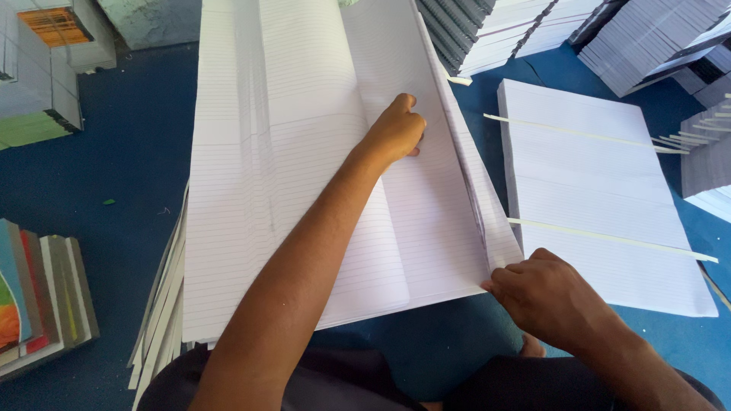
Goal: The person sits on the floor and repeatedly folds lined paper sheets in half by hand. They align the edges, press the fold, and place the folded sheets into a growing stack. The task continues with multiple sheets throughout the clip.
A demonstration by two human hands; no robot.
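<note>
Inspecting large ruled sheets (pixel 304 152) on blue floor (pixel 129 160) | we note left hand (pixel 396 131) curled, pressing the sheets' centre fold | right hand (pixel 537 293) pinching the sheets' lower right corner | second ruled stack (pixel 601 198) with paper strips (pixel 609 237) just right of the sheets | bound books (pixel 42 293) well left.

Coloured books (pixel 42 301); blue floor (pixel 122 160)

2 hands are showing, the left hand (pixel 396 129) and the right hand (pixel 544 293); 2 paper strips (pixel 609 239) are lying across 1 flat stack of ruled sheets (pixel 594 190); 1 pile of coloured books (pixel 42 297) is sitting left.
</note>
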